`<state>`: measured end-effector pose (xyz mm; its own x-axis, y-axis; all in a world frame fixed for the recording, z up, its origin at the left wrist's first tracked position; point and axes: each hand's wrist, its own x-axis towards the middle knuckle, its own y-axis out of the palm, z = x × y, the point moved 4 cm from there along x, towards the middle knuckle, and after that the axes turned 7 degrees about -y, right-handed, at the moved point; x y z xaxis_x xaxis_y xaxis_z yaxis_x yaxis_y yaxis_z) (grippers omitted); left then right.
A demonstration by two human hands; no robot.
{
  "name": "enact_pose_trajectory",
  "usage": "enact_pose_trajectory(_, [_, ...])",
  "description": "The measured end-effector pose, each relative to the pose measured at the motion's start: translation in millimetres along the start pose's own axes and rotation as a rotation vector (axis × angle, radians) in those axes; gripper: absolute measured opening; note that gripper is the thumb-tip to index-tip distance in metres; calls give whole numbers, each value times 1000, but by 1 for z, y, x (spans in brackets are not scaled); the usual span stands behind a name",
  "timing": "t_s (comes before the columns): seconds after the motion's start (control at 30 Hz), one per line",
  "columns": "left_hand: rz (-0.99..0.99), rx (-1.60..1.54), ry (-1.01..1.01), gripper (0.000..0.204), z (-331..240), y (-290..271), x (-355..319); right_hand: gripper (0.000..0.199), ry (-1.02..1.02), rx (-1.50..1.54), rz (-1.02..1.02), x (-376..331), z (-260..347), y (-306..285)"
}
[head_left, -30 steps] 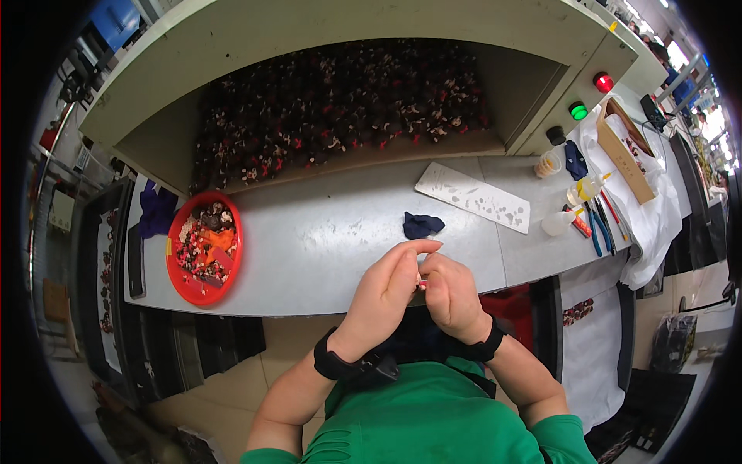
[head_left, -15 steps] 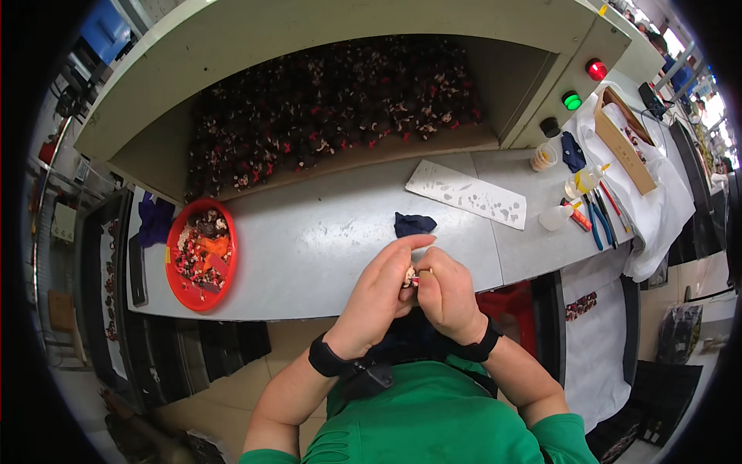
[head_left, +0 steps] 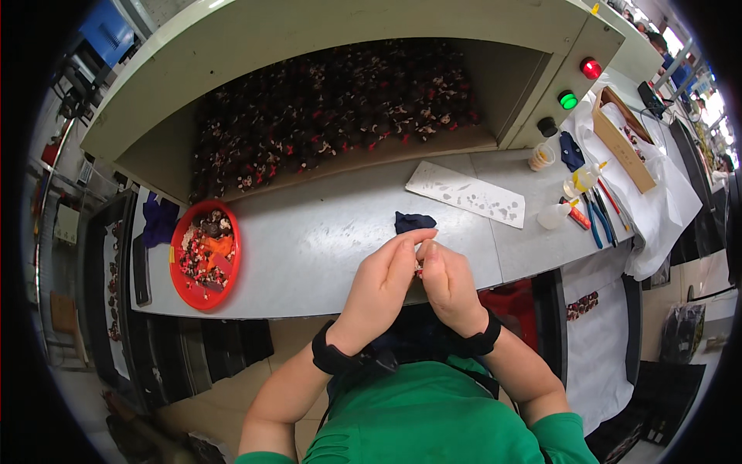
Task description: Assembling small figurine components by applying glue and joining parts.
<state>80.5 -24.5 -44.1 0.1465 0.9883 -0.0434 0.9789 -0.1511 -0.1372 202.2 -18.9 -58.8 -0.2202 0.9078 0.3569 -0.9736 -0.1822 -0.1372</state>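
Near the table's front edge, my left hand and my right hand are cupped together, fingers closed. Between them they grip a small figurine, nearly all of it covered by the fingers; only a bit of pale and red shows. Just beyond my fingertips a crumpled dark blue cloth lies on the grey table. Each wrist wears a black band.
A red bowl of small mixed parts stands at left. The cabinet opening is full of dark figures. At right are a spotted white board, a cup, bottles, pliers and a cardboard box.
My hands have closed further round the figurine, which now shows less. My right thumb and fingers have shifted up against the left hand.
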Motion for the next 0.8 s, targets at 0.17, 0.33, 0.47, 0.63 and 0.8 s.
enact_pose_trajectory(0.17, [201,-598,-511,39,5,12,-4,36,-85,-65,-51,-7,-7,-2])
enact_pose_trajectory(0.33, [188,-708,-578,41,4,22,-5,36,-112,-18,-149,-11,-6,-4])
enact_pose_trajectory(0.47, [198,-822,-702,44,6,27,-7,35,-238,-89,-218,-12,-4,-5])
enact_pose_trajectory(0.63, [176,-857,-744,44,2,32,-7,34,-326,-143,-253,-14,-6,-6])
enact_pose_trajectory(0.8, [135,-528,-516,38,1,23,-8,34,-148,-43,-199,-9,-7,-5])
